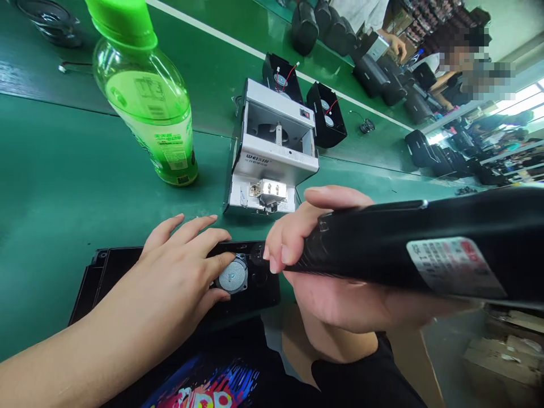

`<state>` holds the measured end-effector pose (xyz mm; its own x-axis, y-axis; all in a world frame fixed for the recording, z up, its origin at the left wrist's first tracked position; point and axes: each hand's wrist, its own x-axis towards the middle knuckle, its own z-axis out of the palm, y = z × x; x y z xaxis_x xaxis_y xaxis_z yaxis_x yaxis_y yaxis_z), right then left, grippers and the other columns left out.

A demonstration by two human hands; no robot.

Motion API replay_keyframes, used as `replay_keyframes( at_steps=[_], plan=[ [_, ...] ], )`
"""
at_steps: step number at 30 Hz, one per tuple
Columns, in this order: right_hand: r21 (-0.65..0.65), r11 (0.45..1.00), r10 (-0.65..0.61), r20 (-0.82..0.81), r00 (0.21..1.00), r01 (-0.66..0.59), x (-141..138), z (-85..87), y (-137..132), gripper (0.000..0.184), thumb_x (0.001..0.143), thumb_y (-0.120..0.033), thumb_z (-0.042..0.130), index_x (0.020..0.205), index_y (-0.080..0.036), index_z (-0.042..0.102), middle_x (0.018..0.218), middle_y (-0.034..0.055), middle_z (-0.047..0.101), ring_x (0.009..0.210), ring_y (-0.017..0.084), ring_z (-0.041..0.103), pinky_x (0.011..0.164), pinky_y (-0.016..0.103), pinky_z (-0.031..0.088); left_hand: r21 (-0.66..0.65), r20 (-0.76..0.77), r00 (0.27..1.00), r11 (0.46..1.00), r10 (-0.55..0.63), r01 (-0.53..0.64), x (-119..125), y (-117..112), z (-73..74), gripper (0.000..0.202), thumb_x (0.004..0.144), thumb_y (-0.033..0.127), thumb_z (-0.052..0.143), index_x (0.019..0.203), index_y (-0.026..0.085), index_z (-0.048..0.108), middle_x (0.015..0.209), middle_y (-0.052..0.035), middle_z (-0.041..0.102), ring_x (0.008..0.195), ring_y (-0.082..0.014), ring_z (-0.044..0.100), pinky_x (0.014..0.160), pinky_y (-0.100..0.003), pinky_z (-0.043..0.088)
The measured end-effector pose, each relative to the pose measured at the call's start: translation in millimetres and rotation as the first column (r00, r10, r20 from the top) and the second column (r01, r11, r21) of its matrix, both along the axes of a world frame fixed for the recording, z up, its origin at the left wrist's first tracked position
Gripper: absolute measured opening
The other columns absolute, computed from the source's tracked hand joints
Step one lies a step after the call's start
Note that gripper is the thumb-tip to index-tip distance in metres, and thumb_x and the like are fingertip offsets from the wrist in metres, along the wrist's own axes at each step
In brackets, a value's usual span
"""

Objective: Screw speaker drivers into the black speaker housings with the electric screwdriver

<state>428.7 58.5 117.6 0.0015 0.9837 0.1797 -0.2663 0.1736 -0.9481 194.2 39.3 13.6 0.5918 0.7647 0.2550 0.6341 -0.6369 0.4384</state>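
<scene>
My right hand point(335, 266) is wrapped round a black electric screwdriver point(382, 243) with a silver label on its side. It lies nearly level, its tip end pointing left over the black speaker housing point(117, 277). In that housing sits a small round speaker driver point(232, 276) with a grey metal back. My left hand point(187, 266) grips the driver between thumb and index finger, the other fingers reaching across the housing's far edge. Whether the screwdriver's tip touches a screw cannot be made out.
A silver screw feeder point(276, 153) stands just beyond my hands. Left of it is a bottle point(157, 119) with a green cap. Two open black housings point(327, 116) with wired drivers are behind the feeder. People work across the green table point(51, 170), near several black speakers point(376, 73).
</scene>
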Motion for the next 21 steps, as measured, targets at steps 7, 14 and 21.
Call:
replay_keyframes(
  at_steps=[7,14,21],
  plan=[
    [-0.002,0.996,0.094,-0.010,0.996,-0.094,0,-4.3,5,0.073,0.097,-0.104,0.091,0.111,-0.032,0.090,0.071,-0.0039,0.079,0.055,0.021,0.070,0.054,0.039,0.052,0.032,-0.022,1.000,0.999,0.002,-0.001,3,0,-1.0,0.041,0.088,0.023,0.099,0.127,0.031,0.090,0.143,-0.0132,0.092,0.156,-0.0584,0.079,0.132,-0.097,0.060],
    [0.023,0.999,0.048,-0.054,0.997,-0.047,9,-10.3,15,0.068,0.101,-0.098,0.092,0.119,-0.032,0.092,0.070,-0.0048,0.080,0.050,0.019,0.068,0.051,0.036,0.059,0.077,-0.013,1.000,0.997,0.020,-0.019,7,-4,0.7,0.037,0.087,0.023,0.095,0.124,0.030,0.089,0.144,-0.0155,0.091,0.147,-0.0554,0.083,0.129,-0.092,0.063],
    [0.058,0.998,-0.014,-0.038,0.999,0.017,11,-8.3,3,0.062,0.109,-0.094,0.089,0.122,-0.034,0.097,0.073,-0.0030,0.079,0.056,0.021,0.072,0.053,0.040,0.061,0.029,0.042,0.997,0.998,0.062,-0.063,9,-14,-3.7,0.037,0.094,0.021,0.077,0.129,0.032,0.085,0.149,-0.0122,0.091,0.154,-0.0500,0.080,0.140,-0.090,0.051]
  ],
)
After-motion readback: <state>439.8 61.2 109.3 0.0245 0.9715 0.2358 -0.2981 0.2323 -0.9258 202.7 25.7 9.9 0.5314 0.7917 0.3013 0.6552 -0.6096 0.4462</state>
